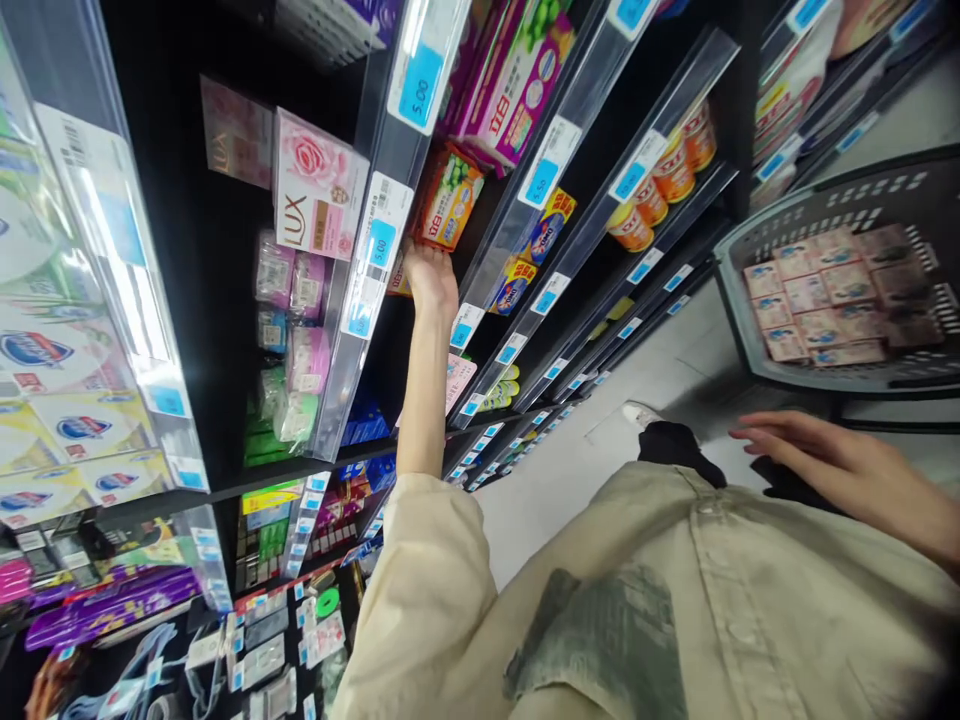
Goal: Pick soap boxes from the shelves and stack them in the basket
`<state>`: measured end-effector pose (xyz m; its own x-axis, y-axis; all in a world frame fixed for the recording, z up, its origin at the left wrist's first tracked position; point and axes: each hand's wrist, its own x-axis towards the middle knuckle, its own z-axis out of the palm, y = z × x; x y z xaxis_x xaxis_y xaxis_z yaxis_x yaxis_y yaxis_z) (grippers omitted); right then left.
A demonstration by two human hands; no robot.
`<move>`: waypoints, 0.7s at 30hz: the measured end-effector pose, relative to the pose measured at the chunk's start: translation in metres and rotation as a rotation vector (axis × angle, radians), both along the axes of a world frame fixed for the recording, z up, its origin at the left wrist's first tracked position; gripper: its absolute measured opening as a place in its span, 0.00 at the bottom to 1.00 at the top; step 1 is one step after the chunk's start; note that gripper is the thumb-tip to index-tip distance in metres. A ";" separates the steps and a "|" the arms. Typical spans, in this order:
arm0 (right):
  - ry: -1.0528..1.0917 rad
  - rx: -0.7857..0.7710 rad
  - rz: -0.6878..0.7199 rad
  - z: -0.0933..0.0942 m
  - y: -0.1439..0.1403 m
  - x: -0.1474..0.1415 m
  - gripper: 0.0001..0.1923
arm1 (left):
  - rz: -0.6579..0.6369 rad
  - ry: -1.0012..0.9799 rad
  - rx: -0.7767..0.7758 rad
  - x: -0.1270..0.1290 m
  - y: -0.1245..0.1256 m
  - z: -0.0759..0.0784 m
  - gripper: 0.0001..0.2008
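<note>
My left hand (431, 278) reaches into a dark shelf, palm turned up at the lower end of an orange-red laundry soap pack (450, 200). Its fingers are partly hidden by the pack and seem closed on that end. Another orange pack (400, 278) shows in part beside the wrist. Just beyond stands a larger purple laundry soap pack (510, 95). My right hand (832, 455) hangs in the air in front of my body, fingers stretched out and holding nothing. The nearest thing to it is a grey shopping basket (739, 310).
Pink-and-white boxes (817, 290) fill part of the basket. LUX soap boxes (319, 185) and wrapped soaps (292, 275) share a shelf left of my arm. Shelf edges carry blue price tags (420, 85). Orange tubs (649, 205) stand on another shelf. Pale floor (555, 480) runs alongside.
</note>
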<state>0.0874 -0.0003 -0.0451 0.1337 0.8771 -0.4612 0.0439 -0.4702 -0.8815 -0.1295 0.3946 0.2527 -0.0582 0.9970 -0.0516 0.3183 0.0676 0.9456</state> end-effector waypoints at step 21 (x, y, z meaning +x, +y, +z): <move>0.323 -0.101 -0.399 -0.002 -0.057 0.088 0.32 | -0.982 1.112 -0.501 -0.013 -0.376 -0.148 0.09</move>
